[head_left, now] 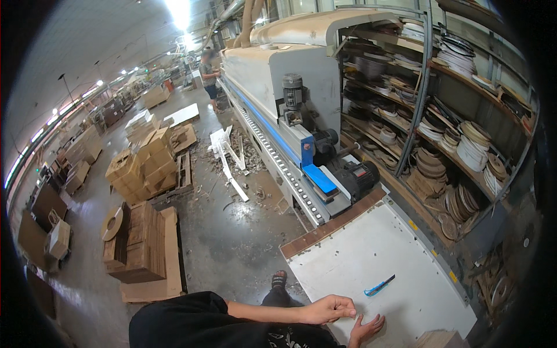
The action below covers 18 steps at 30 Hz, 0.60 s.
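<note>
Hands over white table (377, 249): left hand (332, 308) loosely curled, empty; right hand (365, 329) open, palm up, empty. Blue knife (379, 286) lies near, untouched. Long machine (290, 110) beyond.

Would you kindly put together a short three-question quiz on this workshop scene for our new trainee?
1. True or false: the blue-handled utility knife lies on the white table, apart from both hands.
2. Which hand is loosely curled, fingers bent? A) left hand B) right hand C) neither
3. Fill in: the strip along the table's far edge, next to the edge-banding machine, is coloured ____.

Key
1. True; neither hand touches it.
2. A; the right hand lies open, palm up, at the table's near edge.
3. Brown.
</note>
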Tool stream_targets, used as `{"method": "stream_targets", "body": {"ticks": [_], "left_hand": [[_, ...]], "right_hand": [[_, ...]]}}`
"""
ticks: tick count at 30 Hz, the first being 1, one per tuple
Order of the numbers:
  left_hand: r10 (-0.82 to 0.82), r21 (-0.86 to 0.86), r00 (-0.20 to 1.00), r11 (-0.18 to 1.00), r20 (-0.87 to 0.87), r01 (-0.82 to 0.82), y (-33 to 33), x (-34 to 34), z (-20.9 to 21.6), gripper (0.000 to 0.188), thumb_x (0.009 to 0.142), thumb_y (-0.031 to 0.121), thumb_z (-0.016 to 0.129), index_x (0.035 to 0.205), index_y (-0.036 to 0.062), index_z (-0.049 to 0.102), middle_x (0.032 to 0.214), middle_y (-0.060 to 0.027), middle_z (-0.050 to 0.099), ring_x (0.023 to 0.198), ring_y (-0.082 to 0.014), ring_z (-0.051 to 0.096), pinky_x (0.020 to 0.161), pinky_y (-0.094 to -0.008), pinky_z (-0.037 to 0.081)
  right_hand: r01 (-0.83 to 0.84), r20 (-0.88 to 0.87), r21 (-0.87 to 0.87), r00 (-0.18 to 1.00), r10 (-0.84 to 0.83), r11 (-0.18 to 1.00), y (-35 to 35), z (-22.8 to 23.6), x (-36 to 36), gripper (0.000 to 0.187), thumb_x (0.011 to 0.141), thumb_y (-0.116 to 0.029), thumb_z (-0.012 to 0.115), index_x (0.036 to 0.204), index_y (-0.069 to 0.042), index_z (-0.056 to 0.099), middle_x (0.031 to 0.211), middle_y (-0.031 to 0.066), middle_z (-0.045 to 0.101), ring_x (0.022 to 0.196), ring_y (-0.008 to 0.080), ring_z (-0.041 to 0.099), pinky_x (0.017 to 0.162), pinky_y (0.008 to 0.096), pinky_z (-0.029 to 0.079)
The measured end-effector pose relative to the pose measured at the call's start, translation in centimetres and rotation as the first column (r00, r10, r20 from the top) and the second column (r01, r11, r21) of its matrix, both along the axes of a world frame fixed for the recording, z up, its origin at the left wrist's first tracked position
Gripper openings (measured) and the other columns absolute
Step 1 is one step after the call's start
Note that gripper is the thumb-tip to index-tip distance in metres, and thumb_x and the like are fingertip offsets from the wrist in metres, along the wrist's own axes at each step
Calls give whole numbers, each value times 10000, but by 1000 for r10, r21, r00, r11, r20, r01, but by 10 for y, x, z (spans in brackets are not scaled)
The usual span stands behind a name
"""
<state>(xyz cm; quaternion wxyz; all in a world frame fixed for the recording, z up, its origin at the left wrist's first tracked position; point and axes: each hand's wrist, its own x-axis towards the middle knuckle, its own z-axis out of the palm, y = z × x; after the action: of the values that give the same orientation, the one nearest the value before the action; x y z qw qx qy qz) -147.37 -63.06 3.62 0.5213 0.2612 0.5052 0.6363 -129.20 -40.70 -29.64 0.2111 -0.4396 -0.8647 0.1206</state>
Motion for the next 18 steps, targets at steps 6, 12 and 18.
{"method": "stream_targets", "body": {"ticks": [6, 12, 18], "left_hand": [[-4, 18, 999, 1000, -43, 5, -4, -2, -11, 305, 1136, 370, 647, 1106, 70, 695, 718, 102, 475, 619, -18, 432, 544, -227, 341], [134, 113, 981, 986, -138, -119, -1, 0, -41, 243, 1108, 300, 709, 1044, 67, 684, 754, 125, 478, 694, -6, 395, 599, -237, 308], [111, 118, 988, 988, -106, -98, -4, -1, -38, 222, 1110, 281, 707, 1087, 62, 676, 787, 126, 499, 724, -2, 400, 615, -238, 312]], "right_hand": [[15, 26, -17, 1000, -15, 1000, -2, 6, 0, 849, 867, -356, 875, 1524, 7, 478, 1645, 262, 421, 1546, 456, 367, 1273, 591, 331], [27, 38, -5, 999, -27, 1000, -1, 1, -1, 838, 882, -359, 863, 1534, -3, 474, 1655, 249, 419, 1545, 447, 373, 1274, 588, 331], [31, 31, -17, 999, -31, 999, 0, 2, -3, 833, 890, -365, 858, 1539, -9, 476, 1655, 254, 417, 1545, 454, 371, 1266, 593, 339]]}}
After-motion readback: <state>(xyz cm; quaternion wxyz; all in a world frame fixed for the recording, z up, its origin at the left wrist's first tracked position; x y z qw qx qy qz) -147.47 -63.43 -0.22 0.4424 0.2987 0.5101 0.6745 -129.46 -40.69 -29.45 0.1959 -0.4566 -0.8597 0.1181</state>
